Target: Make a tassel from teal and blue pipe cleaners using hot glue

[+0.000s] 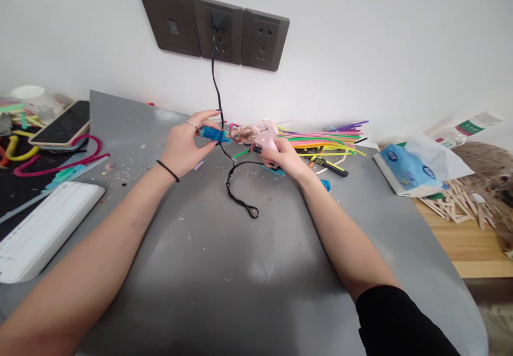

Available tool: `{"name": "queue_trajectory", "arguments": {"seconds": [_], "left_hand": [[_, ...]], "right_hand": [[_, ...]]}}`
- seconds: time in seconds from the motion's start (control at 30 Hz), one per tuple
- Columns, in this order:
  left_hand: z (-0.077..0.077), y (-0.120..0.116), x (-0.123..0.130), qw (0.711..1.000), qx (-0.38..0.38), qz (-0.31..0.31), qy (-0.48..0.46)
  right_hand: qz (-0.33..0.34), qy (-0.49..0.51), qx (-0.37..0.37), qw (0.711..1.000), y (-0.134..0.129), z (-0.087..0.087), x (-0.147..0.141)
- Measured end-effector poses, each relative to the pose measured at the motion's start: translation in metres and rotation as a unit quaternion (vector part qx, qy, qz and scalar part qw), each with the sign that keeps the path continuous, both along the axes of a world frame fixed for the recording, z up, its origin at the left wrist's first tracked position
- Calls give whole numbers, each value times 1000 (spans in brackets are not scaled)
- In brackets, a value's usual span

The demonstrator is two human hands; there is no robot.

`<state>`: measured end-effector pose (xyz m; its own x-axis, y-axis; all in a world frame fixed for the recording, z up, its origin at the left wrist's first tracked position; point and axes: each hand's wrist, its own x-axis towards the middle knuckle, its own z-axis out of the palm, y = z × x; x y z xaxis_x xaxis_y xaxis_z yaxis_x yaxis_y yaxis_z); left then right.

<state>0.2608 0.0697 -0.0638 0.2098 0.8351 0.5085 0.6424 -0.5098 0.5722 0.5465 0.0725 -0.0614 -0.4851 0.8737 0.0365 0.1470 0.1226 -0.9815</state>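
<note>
Our black sleeve (401, 318), right grip (284, 158) wrapped round a pink glue gun (261, 131), left grip (182, 143) holding a blue-wrapped piece (212, 134), worktop (240, 270) below both.

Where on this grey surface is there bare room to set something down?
The widest patch of grey surface lies between the forearms, in front of the black cord, dotted with scraps. Another lies between the right forearm and the tissue pack. It's crowded behind the right hand, with pipe cleaners and a utility knife, and at left around the phone.
</note>
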Motion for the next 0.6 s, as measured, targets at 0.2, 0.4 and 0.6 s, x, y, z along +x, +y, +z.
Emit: {"name": "queue_trajectory", "arguments": {"seconds": [0.2, 0.4, 0.6], "left_hand": [[-4, 1, 2, 1000, 7, -7, -13], [-2, 1, 2, 1000, -6, -3, -13], [-1, 0, 2, 1000, -12, 2, -4]], "right_hand": [[2, -34, 15, 999, 1, -1, 1], [2, -29, 24, 999, 0, -1, 0], [-1, -25, 21, 999, 0, -1, -1]]}}
